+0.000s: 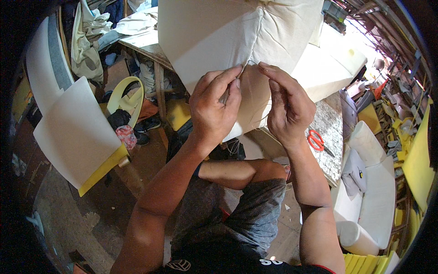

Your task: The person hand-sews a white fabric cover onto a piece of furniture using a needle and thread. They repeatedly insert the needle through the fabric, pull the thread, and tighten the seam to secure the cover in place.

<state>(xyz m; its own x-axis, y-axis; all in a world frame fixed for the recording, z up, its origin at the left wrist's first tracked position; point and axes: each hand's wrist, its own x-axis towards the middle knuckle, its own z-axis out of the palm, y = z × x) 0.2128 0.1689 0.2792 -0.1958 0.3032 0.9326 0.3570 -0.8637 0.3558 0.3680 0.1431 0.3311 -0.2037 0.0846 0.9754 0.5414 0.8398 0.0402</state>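
A large block covered in cream fabric (200, 36) stands before me, with a puckered seam (256, 34) running down its face. At the seam's lower end my left hand (215, 102) pinches the fabric edge between thumb and fingers. Just right of it is my right hand (287, 105), index finger pointing at the seam and the other fingers curled. Thin thread runs between the seam and this hand, and loose loops hang below. Whether a needle is in the right fingers is too small to see.
Red-handled scissors (315, 140) lie on the worn bench (332, 123) by my right forearm. A white cushioned seat (378, 192) is at the right, near yellow foam pieces (417, 155). White panels (82, 132) lean at the left beside a yellow ring-shaped piece (114, 93).
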